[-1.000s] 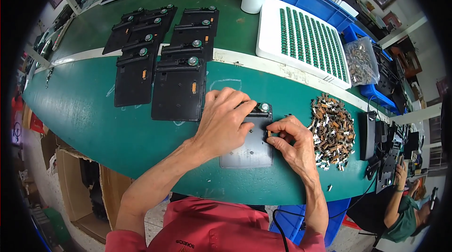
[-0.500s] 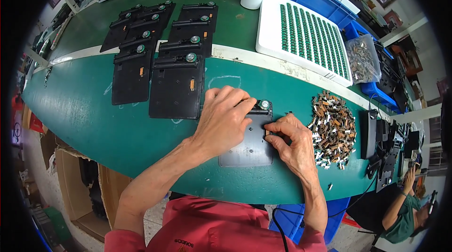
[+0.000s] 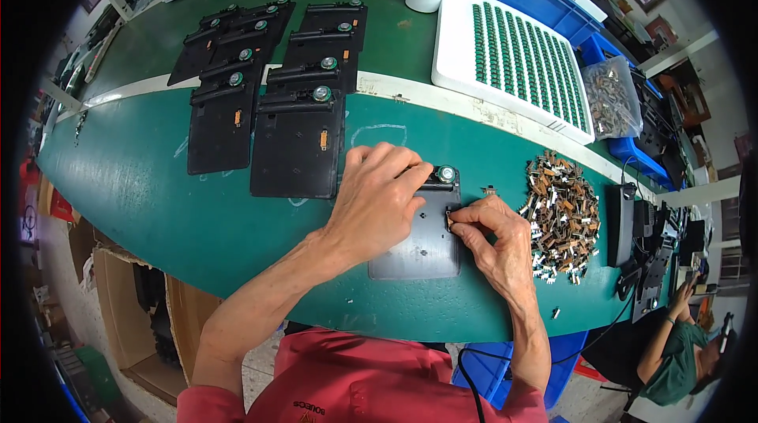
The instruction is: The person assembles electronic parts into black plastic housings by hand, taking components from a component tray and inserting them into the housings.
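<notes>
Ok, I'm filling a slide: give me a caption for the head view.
Left hand over a black panel, right hand at its right edge, beside a pile of small parts.

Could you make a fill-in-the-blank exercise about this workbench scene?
The left hand covers the upper-____ corner of the flat black rectangular plate.
On the right hand, index finger and ____ come together at the plate's right edge.
The tabletop under the loose heap of small brown and white parts is coloured ____.
The rectangular tray holding rows of small green parts is coloured ____.

Missing words: left; thumb; green; white.
</notes>
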Available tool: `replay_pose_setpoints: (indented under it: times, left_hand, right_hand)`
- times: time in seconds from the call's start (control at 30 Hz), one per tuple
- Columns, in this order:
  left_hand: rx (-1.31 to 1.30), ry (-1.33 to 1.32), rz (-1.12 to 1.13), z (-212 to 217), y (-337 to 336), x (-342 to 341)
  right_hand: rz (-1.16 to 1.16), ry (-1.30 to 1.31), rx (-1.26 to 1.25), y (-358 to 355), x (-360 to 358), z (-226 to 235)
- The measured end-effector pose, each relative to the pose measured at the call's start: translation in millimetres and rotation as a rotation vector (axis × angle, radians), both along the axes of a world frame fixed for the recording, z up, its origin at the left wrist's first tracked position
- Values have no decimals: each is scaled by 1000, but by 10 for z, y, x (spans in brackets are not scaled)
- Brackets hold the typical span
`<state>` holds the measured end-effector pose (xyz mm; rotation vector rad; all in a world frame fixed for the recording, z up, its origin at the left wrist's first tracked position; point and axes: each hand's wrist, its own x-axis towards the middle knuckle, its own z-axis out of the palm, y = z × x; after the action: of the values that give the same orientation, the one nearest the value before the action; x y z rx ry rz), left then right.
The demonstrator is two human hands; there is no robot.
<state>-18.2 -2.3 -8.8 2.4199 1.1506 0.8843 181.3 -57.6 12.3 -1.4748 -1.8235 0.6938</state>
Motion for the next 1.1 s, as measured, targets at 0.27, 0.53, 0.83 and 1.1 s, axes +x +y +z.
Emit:
replay_pose_setpoints:
  times: [0.27,0.53,0.83,1.1]
  left_hand:
    - [-4,-2,-5,14,-10,6]
    - [48,-22,5,-70,14,18]
    - [66,-45,-2,-73,-11,38]
    - [114,-70,-4,-28,31,25]
  right_hand:
    - [-5,6,-44,10,-6,9]
    - [-56,29,-33,-22,-48,-19]
    - [-21,16,-93,-39,6,34]
    - [-131,372,-265,-5,87,-2]
